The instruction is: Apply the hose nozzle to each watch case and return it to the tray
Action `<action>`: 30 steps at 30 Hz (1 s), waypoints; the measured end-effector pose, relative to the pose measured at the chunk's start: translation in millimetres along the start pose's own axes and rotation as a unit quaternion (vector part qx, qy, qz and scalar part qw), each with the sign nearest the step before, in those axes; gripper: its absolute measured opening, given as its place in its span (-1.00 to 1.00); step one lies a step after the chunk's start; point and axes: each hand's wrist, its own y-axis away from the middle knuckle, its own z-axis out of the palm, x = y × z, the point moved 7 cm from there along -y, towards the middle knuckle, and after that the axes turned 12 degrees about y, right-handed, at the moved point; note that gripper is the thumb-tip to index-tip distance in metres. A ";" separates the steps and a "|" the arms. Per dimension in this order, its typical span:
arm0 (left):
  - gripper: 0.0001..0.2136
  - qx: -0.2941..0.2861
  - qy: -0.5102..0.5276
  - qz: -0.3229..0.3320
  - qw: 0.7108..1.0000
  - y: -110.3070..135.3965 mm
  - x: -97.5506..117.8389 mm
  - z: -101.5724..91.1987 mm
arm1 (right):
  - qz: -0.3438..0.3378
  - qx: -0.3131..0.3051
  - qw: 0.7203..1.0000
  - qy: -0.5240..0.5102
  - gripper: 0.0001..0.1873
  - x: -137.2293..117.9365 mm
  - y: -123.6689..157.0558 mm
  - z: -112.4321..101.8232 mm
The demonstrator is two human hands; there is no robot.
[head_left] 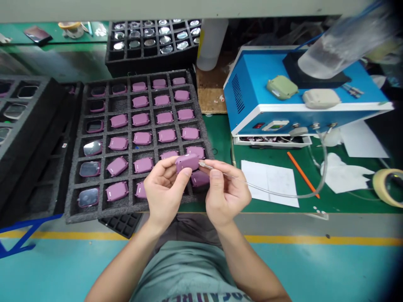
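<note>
While the left hand is pinching a purple case between thumb and fingertips, just above the near right corner of the foam tray, the right hand is closing its fingers round a thin metal tip and touching it to the case's right edge. A clear tube is running from that tip over the green mat towards the blue machine. By the look of it, the tip is being applied at the case's edge, which is calling for a firm pinch and a steady wrist so the tip does not slip off. The tray is holding rows of like cases. The tube's slack is lying across a paper sheet and an orange pencil, where it could be snagging. A white cloth and a tape roll are lying farther right, well apart from both hands.
</note>
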 end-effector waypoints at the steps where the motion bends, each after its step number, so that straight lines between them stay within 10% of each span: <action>1: -0.69 0.000 0.001 0.000 1.000 0.1 0.2 0.1 | 0.000 0.000 1.000 -0.002 -0.91 0.0 0.0 0.2; 30: -0.70 -0.001 0.002 0.016 1.000 1.8 4.1 2.7 | -0.003 0.004 1.000 -0.002 -0.92 -0.8 -0.1 0.2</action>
